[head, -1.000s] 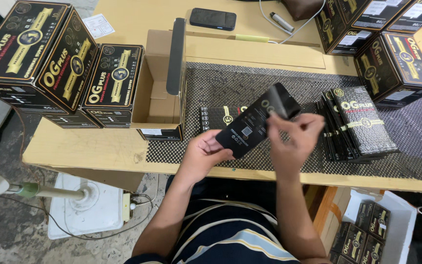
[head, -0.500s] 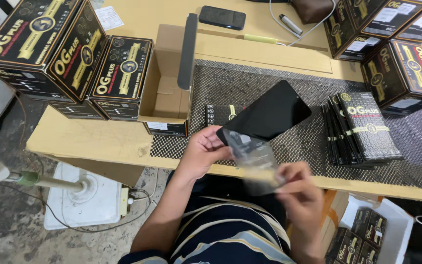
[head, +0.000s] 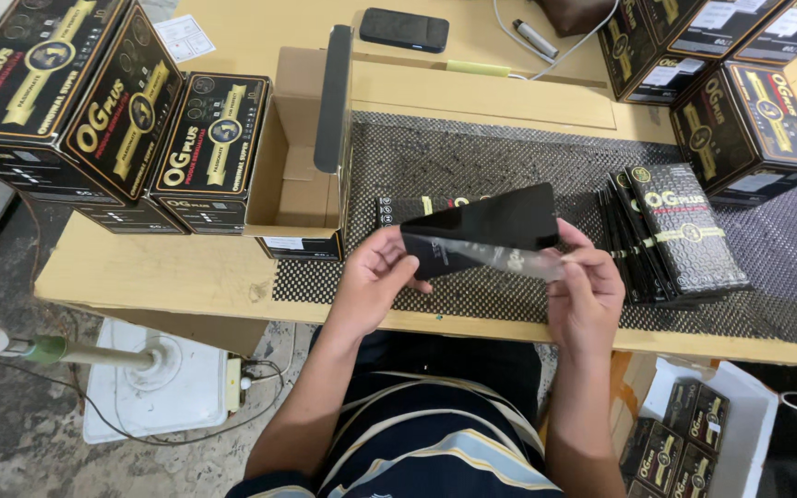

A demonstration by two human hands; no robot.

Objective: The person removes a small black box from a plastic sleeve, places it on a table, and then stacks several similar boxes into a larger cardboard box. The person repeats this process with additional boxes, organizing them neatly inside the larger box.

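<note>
There, just left of the frame's centre, the left hand [head: 373, 281] pinched one end of a flat black panel [head: 486, 226] with its clear film [head: 500, 260], while the right hand [head: 586, 293] gripped the other end above the mesh mat [head: 472, 161].

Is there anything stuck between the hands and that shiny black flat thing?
No. Both hands grip it directly: the left hand pinches the near left end of the black panel, and the right hand holds the clear plastic sleeve along its lower edge. Nothing else comes between them.
</note>
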